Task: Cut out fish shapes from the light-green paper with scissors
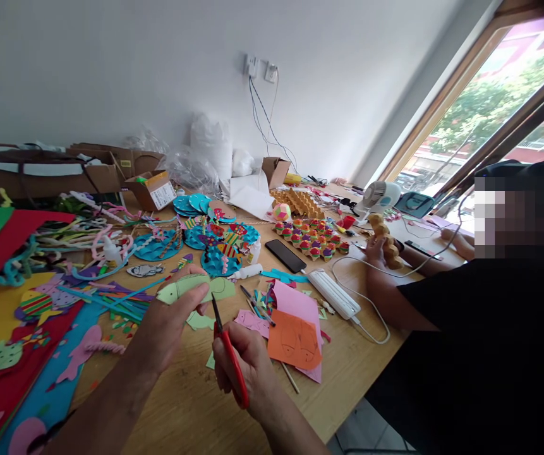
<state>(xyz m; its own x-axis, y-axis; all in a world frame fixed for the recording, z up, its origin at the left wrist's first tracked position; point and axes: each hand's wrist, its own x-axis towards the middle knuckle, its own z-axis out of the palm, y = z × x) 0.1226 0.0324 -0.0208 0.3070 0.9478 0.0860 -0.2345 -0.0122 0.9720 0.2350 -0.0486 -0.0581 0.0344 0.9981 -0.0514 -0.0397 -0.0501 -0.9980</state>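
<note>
Between the thumb and fingers of my left hand [177,316] is a light green paper fish [170,292], partly cut out, with a drawn eye and outline. My right hand [247,363] grips red-handled scissors [234,366]. Their dark blades point up beside the right end of the green paper; whether they touch it I cannot tell. Below the paper, green scraps [200,321] lie on the table. Just right of the scissors are a pink paper piece with drawn lines [251,322] and an orange sheet with pencilled fish shapes [294,341].
Coloured sheets [39,354] and pipe cleaners [86,230] cover the left side. Behind my hands stand blue decorated discs [224,262] and a painted egg tray [312,239]. A phone [285,255] and a white power strip [333,294] lie rightward. At right, a person [471,328] holds a cardboard piece [385,243].
</note>
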